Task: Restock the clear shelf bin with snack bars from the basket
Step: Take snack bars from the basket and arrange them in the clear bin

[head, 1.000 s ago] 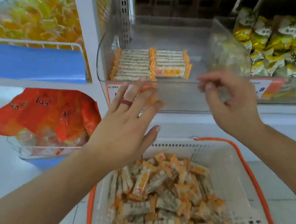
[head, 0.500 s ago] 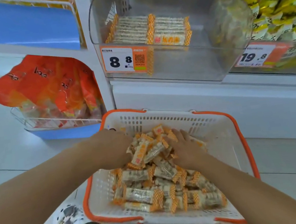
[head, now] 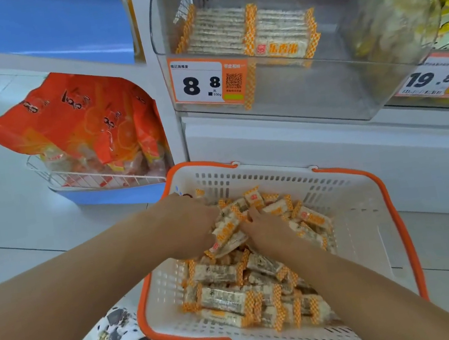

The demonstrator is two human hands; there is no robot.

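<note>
Both our hands are down in the white basket (head: 370, 220) among the snack bars (head: 221, 272). Our left hand (head: 187, 224) curls its grip round a few bars; our right hand (head: 267, 230) lies on the heap, its fingers buried, grip unclear. Above, the clear shelf bin (head: 306, 84) holds two neat rows. Orange bags (head: 78, 118) sit left.

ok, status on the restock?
Both hands down in the basket: left hand and right hand gathering snack bars. Shelf bin holds two short rows. Nothing blocking.
</note>
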